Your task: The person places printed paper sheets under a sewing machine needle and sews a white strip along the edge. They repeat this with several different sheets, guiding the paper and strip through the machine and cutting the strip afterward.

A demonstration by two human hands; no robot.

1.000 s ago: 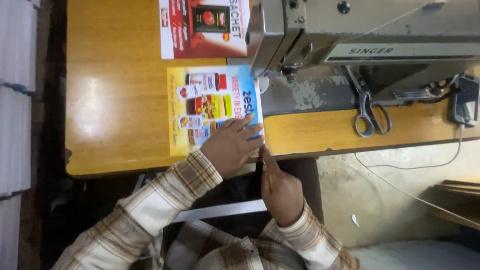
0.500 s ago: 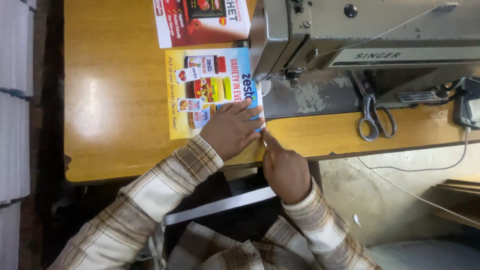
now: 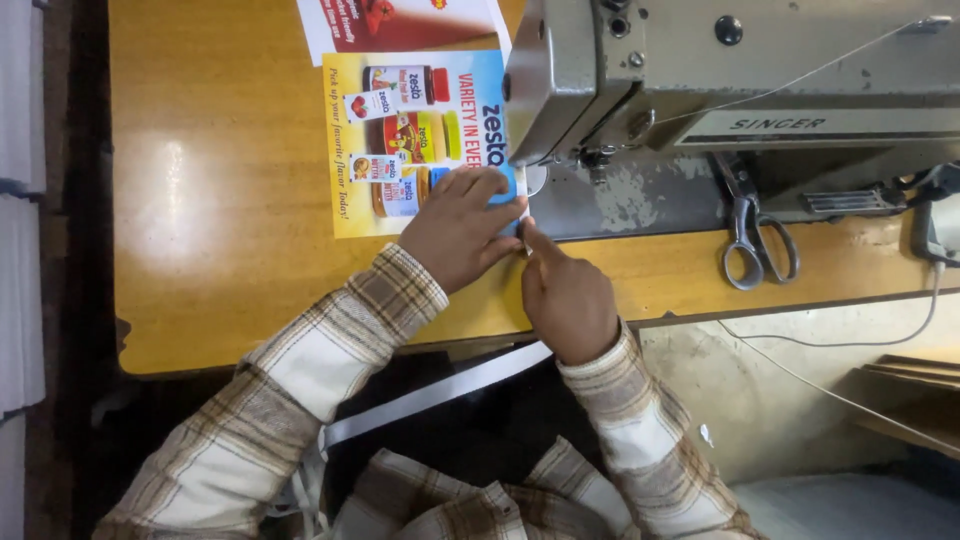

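A glossy wooden bench (image 3: 220, 230) of orange-yellow colour is seen from above, with a bright spot of light reflected on its left part. On it a printed sheet (image 3: 400, 140) is laid flat, yellow and blue, with pictures of jars; its right edge is placed just beside the grey head of an industrial sewing machine (image 3: 720, 90). The left hand (image 3: 462, 226) is pressed on the lower right corner of this sheet, the fingers spread and flat, nothing being gripped. The right hand (image 3: 565, 295) is rested on the bench edge, loosely closed, with the forefinger stretched to the same corner near the needle area; a narrow white strip (image 3: 440, 392) is seen running from under the hands down toward the lap, but whether it is pinched cannot be told. A second sheet (image 3: 400, 22), red and white, lies above the first one. A pair of scissors (image 3: 750, 235) is laid on the machine bed at the right. A thin cable (image 3: 840, 345) hangs over a pale, worn floor (image 3: 800, 420), and white stacked material (image 3: 20, 200) is seen at the far left.
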